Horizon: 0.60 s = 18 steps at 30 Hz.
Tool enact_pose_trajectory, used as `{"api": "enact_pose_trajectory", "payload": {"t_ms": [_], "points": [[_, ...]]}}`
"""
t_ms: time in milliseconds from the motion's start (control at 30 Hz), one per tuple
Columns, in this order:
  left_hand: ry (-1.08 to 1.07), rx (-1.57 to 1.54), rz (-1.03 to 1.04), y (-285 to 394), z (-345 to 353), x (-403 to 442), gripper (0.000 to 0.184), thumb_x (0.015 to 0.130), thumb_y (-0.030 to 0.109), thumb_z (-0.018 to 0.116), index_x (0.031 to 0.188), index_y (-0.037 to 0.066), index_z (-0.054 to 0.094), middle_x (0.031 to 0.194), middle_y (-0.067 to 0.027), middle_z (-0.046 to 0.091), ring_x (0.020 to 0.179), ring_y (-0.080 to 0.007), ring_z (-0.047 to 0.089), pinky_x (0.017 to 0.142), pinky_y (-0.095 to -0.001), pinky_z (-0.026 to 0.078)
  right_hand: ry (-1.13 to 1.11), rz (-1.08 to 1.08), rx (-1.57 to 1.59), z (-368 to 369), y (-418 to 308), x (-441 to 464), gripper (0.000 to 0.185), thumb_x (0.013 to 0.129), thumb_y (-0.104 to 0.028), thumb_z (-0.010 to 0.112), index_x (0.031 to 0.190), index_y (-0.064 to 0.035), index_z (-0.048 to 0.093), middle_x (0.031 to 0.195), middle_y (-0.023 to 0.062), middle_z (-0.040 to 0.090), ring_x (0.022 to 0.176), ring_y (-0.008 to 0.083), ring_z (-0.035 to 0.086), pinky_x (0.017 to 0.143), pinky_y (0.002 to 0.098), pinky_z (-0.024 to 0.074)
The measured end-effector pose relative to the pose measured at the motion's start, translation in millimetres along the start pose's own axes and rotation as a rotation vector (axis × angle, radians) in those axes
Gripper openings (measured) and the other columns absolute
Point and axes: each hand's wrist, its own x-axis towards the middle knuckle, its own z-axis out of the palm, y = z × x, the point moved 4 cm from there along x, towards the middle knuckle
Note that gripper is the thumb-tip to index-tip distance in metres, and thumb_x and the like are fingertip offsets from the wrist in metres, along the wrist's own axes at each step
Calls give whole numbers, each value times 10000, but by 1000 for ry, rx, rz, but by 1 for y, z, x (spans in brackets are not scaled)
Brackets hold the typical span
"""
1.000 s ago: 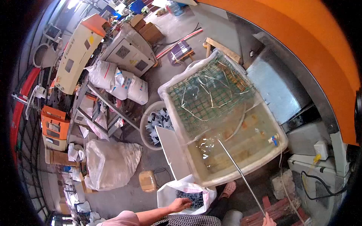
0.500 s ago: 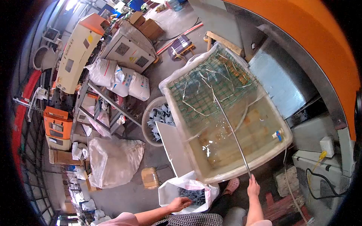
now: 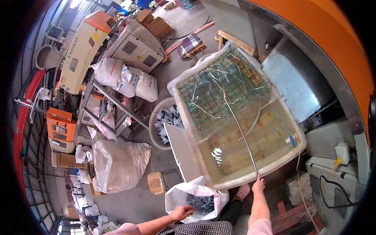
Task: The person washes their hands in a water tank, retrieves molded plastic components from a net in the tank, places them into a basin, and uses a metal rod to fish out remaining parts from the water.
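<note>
My right hand [image 3: 258, 184] is closed round the near end of a long thin metal rod [image 3: 243, 135], at the near rim of a water-filled tub [image 3: 235, 182]. The rod slants away over the water, its far end at a green net [image 3: 209, 105] with pale branch-like strips [image 3: 205, 111] on it. My left hand [image 3: 183, 212] is held over the left side of a white sack [image 3: 177, 198], its fingers loosely bent and apart, with nothing visible in them. Dark grey thin pieces [image 3: 201, 203] fill the sack.
A white board [image 3: 182, 152] leans at the tub's left side, beside a round basket [image 3: 158, 143] of grey parts. A valve [image 3: 290, 140] sits at the tub's right. Further left are a large plastic bag [image 3: 117, 166], full sacks [image 3: 147, 87] and a taped box [image 3: 156, 183].
My right hand has moved forward and slightly left along with the rod's near end. Light ripples on the water have changed shape. My left hand has shifted slightly left, still over the sack.
</note>
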Motion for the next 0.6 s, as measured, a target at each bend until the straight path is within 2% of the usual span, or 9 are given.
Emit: {"api": "enact_pose_trajectory", "payload": {"t_ms": [67,133,167,400,467,567,600], "points": [[-4,3,-3,6,0,-5,292,871,264,496,1038,32,557,865,-96,635,777,-151,606,705,-283,486,-7,20,-6,-1,6,-6,564,823,-104,455,1335,-190,237,1195,170,369,1129,337,367,912,461,342],[-8,5,1,12,1,-9,296,871,266,497,1037,29,556,866,-96,633,780,-153,605,706,-283,484,-14,-6,20,-2,13,-18,659,732,-151,603,1304,-175,276,1210,138,337,1164,321,338,915,457,354],[-12,2,8,11,2,-9,293,870,269,500,1030,31,558,862,-91,632,769,-151,602,699,-281,482,10,-16,40,-7,16,-28,572,746,-164,593,1262,-142,347,1182,151,358,1143,329,361,906,449,366],[9,53,81,32,3,-28,271,865,286,506,991,54,566,841,-59,633,714,-133,582,664,-266,463,-11,-3,146,-21,58,-85,415,746,-187,603,1107,-4,511,1134,202,449,1060,329,450,901,365,381],[32,28,134,36,-1,-36,272,843,286,526,985,60,578,842,-78,634,730,-163,595,678,-293,468,30,41,167,-24,70,-97,375,734,-186,611,1061,-11,552,1080,203,520,1024,312,491,872,367,405],[70,50,219,39,-11,-54,271,820,286,545,978,71,590,846,-103,634,749,-208,608,690,-328,471,33,-23,154,-25,87,-106,325,714,-184,627,990,-15,595,1009,190,579,958,304,545,831,365,434],[89,102,251,38,-17,-60,268,818,287,544,977,76,590,850,-109,632,753,-224,607,690,-338,471,125,-2,141,-37,83,-122,304,700,-182,637,955,-19,610,982,169,600,911,301,576,806,365,451]]}}
